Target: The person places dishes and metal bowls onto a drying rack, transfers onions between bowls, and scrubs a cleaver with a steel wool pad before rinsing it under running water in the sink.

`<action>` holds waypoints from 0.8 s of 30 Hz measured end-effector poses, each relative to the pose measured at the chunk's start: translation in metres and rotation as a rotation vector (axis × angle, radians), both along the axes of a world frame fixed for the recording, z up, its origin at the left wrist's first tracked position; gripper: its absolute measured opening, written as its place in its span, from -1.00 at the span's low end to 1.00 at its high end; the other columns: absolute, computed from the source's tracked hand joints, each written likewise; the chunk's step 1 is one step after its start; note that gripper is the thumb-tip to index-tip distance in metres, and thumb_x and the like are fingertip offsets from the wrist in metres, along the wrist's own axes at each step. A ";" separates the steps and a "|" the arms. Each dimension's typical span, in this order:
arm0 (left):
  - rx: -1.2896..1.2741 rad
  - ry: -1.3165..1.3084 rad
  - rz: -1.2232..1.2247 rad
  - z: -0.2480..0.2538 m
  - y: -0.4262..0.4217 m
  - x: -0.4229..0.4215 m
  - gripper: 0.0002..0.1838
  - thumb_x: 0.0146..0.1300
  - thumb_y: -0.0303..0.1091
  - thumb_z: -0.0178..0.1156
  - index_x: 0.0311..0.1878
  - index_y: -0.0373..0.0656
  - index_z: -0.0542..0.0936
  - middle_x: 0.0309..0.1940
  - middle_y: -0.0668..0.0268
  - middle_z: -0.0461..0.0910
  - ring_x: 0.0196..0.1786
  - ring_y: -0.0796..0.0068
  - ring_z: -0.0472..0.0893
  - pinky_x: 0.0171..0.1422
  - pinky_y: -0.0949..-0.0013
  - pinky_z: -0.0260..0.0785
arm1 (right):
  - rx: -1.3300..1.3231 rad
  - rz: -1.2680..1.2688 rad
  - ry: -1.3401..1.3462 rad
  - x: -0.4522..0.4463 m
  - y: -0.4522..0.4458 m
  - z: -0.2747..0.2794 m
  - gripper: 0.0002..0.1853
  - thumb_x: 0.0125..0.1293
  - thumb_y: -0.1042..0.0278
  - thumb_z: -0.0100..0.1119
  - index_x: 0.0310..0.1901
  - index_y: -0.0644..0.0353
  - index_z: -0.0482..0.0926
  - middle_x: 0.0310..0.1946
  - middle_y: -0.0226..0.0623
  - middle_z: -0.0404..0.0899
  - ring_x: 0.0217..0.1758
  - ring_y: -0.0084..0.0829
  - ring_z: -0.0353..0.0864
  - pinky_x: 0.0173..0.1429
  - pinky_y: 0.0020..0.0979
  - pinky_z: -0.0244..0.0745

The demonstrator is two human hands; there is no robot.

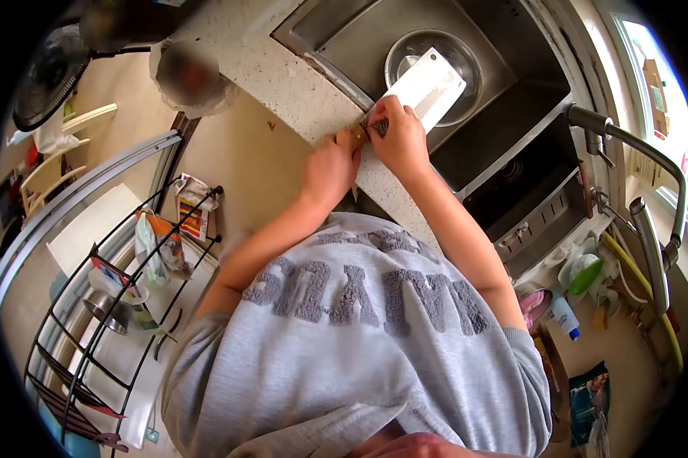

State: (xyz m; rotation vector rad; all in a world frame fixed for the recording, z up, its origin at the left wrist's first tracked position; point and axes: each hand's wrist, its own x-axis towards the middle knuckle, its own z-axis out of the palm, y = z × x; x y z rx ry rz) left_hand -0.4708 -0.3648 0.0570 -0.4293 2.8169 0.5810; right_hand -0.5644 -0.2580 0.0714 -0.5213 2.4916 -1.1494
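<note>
A cleaver with a broad pale blade (434, 88) reaches over the sink edge, above a round metal bowl (466, 57) in the sink. My left hand (330, 172) is closed around the cleaver's wooden handle, close to the counter edge. With fingers pinched together, my right hand (399, 141) holds a dark, rough scrubber (377, 127) against the cleaver where handle and blade meet. Both hands nearly touch each other. The blade's lower part is partly hidden behind my right hand.
The steel sink (352, 30) has a second basin with a slotted metal basket (542, 225). A faucet (676, 198) stands at the right. A black wire rack (92, 347) is at lower left, and a fan (50, 76) at upper left.
</note>
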 end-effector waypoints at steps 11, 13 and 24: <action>0.010 -0.029 0.003 -0.002 0.001 -0.001 -0.69 0.08 -0.24 0.18 -0.23 -0.20 0.33 -0.44 0.05 0.49 -0.47 0.04 0.54 -0.47 0.13 0.41 | -0.035 0.006 -0.008 0.009 0.016 0.000 -0.74 -0.10 0.60 0.15 -0.34 0.15 0.36 -0.48 -0.29 0.53 -0.31 -0.16 0.48 -0.23 -0.23 0.41; 0.032 -0.004 0.018 -0.006 0.002 0.002 -0.68 0.09 -0.24 0.18 -0.23 -0.21 0.32 -0.44 0.05 0.49 -0.46 0.04 0.55 -0.47 0.14 0.41 | -0.037 -0.014 0.023 0.006 0.004 -0.007 -0.73 -0.11 0.59 0.17 -0.34 0.14 0.36 -0.49 -0.32 0.54 -0.32 -0.18 0.48 -0.22 -0.25 0.41; 0.008 -0.032 -0.004 0.003 0.000 -0.001 -0.68 0.08 -0.24 0.18 -0.23 -0.21 0.33 -0.44 0.06 0.48 -0.46 0.07 0.55 -0.49 0.14 0.41 | -0.089 -0.039 0.049 -0.001 -0.005 -0.007 -0.76 -0.10 0.58 0.15 -0.36 0.14 0.36 -0.49 -0.31 0.53 -0.29 -0.18 0.48 -0.22 -0.23 0.41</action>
